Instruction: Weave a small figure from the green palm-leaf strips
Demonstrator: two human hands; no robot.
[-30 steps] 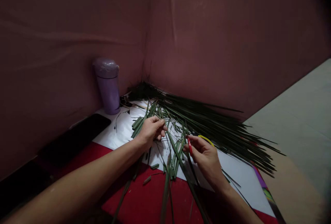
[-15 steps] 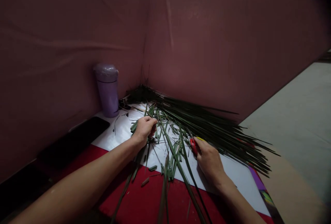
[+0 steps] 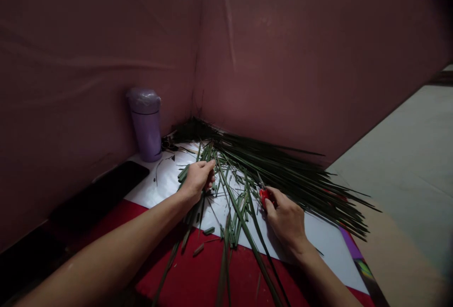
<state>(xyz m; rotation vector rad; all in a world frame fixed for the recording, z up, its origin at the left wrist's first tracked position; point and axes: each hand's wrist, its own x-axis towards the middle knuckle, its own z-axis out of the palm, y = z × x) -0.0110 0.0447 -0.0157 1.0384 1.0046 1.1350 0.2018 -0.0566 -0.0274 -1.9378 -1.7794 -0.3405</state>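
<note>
My left hand (image 3: 198, 179) is closed in a pinch over the heap of cut green leaf pieces (image 3: 240, 208); what lies between its fingers is too small to make out. To the right, my right hand (image 3: 286, 215) grips small red-handled scissors (image 3: 265, 197), whose blades point up and away over the leaves. Long green leaf strips (image 3: 244, 224) run from the heap down past the near edge. A thick bundle of long dark green leaves (image 3: 283, 165) lies behind my right hand.
A purple tumbler (image 3: 146, 125) with plastic over its lid stands at the back left. A dark flat object (image 3: 102, 193) lies left of the white sheet (image 3: 322, 236), which covers part of the red surface (image 3: 198, 274). Pink walls (image 3: 283, 61) meet behind.
The fingers of my right hand have shifted on the scissors, and the blades now show more clearly. My left hand has hardly moved.
</note>
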